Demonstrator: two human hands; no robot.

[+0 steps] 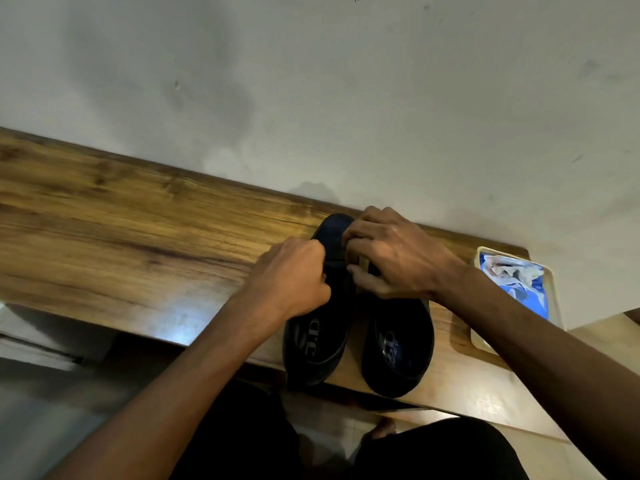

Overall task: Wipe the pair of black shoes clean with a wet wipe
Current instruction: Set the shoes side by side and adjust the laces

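Two black slip-on shoes stand side by side on a wooden shelf [121, 230], heels toward me. The left shoe [313, 348] has its toe near the wall. The right shoe [398, 351] sits beside it. My left hand [294, 275] is closed on the left shoe's upper at its opening. My right hand [391, 254] rests over the fronts of both shoes with fingers curled on the uppers. No wipe shows in either hand. The shoes' front halves are mostly hidden by my hands.
A cream tray [481, 337] at the shelf's right end holds a blue wet wipe packet [530, 289] with a crumpled white wipe [509, 271] on top. A pale wall rises behind the shelf. My dark-clothed legs and a bare foot [381, 429] are below the shelf's front edge.
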